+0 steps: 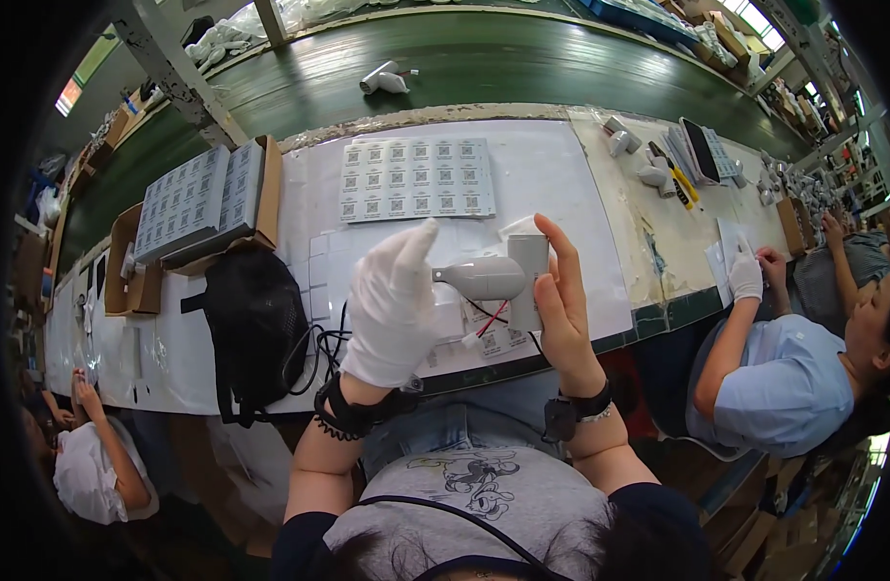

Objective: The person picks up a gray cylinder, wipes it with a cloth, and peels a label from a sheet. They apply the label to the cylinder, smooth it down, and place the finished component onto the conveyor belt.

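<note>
My bare right hand point(565, 300) grips a light grey device with a flat rectangular block point(528, 283) and a rounded, bulb-like body point(489, 278) that points left. Red and black wires with a small white connector point(471, 340) hang below it. My left hand point(395, 302), in a white glove, has its fingers stretched out beside the narrow end of the body; whether it touches cannot be made out. Behind my hands, a stack of label sheets point(416, 179) printed with square codes lies on the white tabletop point(552, 160). More printed labels point(503, 343) lie underneath the device.
A black mesh bag point(256, 329) with cables sits left of my hands, near cardboard boxes point(132, 254) holding grey label stacks point(185, 198). Pliers point(679, 182) and a phone-like device point(698, 150) lie right. Beyond runs a green conveyor point(484, 68) carrying grey devices point(387, 79). Co-workers sit on both sides.
</note>
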`<action>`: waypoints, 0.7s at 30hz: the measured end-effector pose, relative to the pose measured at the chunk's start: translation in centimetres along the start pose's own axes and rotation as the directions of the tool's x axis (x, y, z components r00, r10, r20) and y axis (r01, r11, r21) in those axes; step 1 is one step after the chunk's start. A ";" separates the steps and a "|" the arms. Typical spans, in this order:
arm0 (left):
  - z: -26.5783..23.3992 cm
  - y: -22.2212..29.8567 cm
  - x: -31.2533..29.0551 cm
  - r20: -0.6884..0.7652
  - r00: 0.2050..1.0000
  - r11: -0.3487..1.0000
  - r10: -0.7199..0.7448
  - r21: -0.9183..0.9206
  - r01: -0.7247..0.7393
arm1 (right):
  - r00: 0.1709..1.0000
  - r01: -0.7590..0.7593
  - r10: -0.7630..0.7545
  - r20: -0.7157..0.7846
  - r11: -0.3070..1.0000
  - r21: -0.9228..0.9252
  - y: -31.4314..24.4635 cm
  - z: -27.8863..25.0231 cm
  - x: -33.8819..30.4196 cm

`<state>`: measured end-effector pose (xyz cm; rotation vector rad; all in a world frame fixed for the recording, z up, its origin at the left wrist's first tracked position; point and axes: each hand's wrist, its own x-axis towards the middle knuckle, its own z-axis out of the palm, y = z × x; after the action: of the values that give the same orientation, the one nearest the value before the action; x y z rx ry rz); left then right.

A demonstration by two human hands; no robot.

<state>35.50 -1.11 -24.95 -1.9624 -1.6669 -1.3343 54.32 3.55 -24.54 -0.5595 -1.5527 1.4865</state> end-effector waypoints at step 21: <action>-0.4 2.7 1.3 0.680 0.671 0.630 -0.294 -0.390 0.671 | 0.957 0.274 -0.286 0.044 0.847 -0.455 0.0 1.2 -0.1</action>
<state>37.54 -1.40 -22.79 -2.5554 -2.4667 -1.8087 53.38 2.87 -24.44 -0.5829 -1.8876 0.8862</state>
